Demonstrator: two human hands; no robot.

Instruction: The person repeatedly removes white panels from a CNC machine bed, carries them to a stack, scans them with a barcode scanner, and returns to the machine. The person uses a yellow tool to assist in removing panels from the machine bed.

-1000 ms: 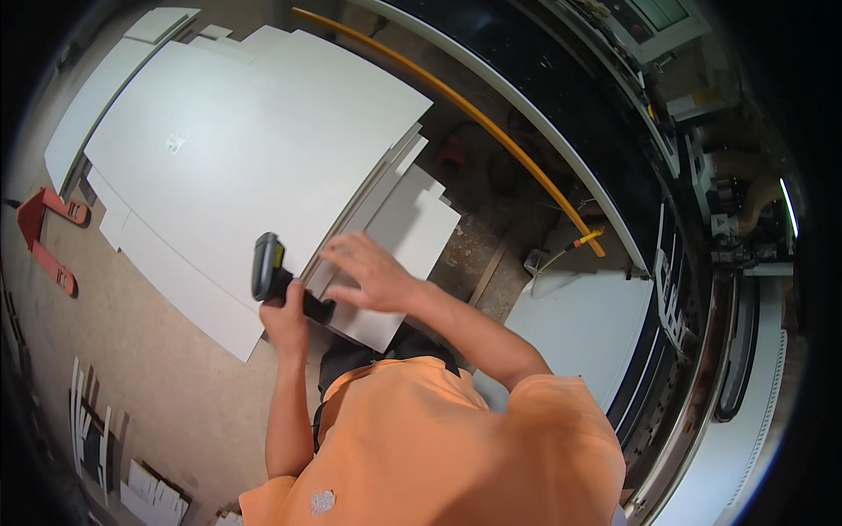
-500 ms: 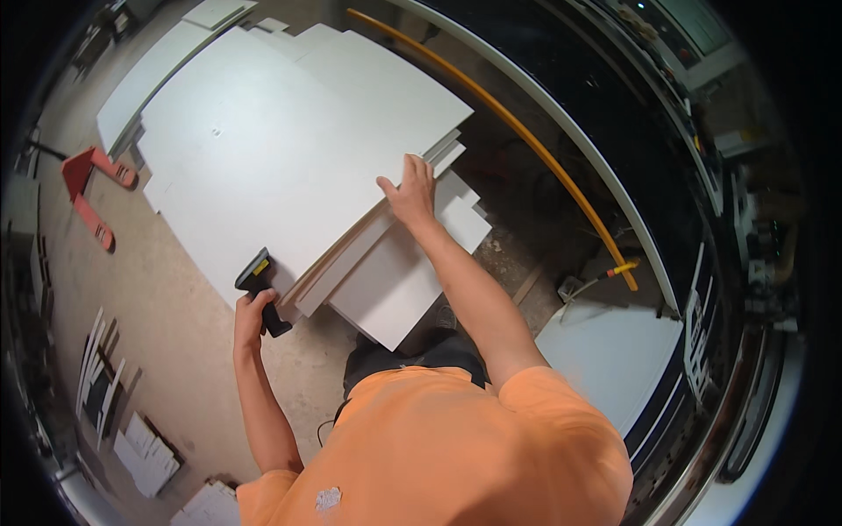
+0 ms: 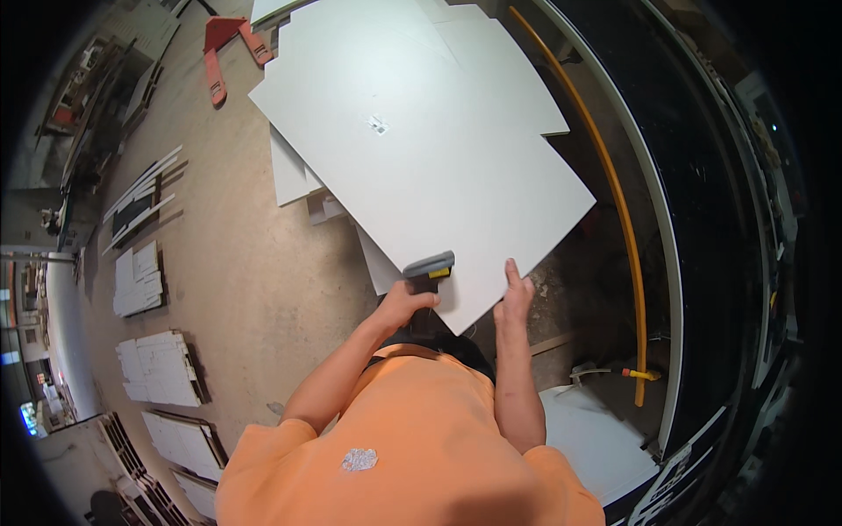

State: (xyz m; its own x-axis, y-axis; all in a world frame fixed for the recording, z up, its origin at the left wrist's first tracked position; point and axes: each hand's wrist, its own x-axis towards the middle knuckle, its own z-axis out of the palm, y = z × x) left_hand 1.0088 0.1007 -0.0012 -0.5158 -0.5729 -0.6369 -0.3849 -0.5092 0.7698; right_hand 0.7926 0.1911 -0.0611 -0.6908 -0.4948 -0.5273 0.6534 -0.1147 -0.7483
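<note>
My left hand [image 3: 405, 303] is closed round the handle of a grey and black handheld barcode scanner [image 3: 430, 266] with a yellow mark. The scanner is over the near corner of a large white panel [image 3: 438, 188], which is angled on a stack. My right hand [image 3: 515, 300] grips the panel's near right edge, its thumb on top and the other fingers mostly hidden. A small printed label [image 3: 377, 125] is on the panel's upper face. Other white boards [image 3: 289, 167] jut out under its left side.
A red pallet jack [image 3: 224, 35] stands at the far left. Stacks of white boards [image 3: 162, 368] lie on the floor to the left. Along the right runs an orange rail [image 3: 614, 193] beside a long dark machine bed [image 3: 702, 219]. A white sheet [image 3: 596, 443] lies low at the right.
My view has turned, so the pallet jack appears higher. The top panel has swung askew on the stack with its corner towards me. The scanner is now over that corner; both hands are closer together.
</note>
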